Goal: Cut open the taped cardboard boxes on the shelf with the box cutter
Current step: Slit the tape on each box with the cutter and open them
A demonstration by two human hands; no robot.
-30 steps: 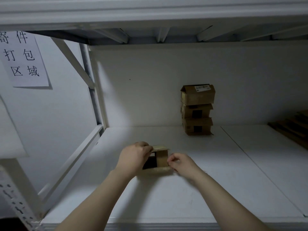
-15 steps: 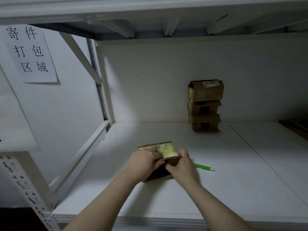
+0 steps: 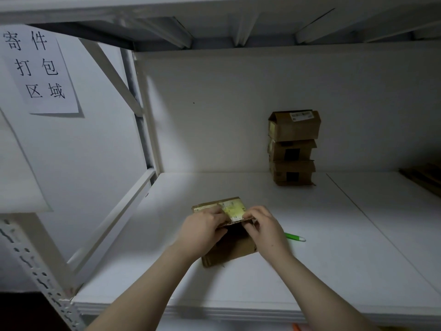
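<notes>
Your left grip (image 3: pixel 205 230) and right grip (image 3: pixel 265 229) both pinch the raised flap of the cardboard box (image 3: pixel 231 249), low in the centre of the frame on the shelf (image 3: pixel 334 271). The box cutter (image 3: pixel 294 237) lies just right of your right grip with its long axis roughly left-right, so that grip is nearer.

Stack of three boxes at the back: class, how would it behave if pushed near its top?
Tall, narrow and unevenly aligned, the stack of three boxes would probably topple. Its top box overhangs slightly, so it likely slides off first. Small cardboard suggests lightness.
</notes>
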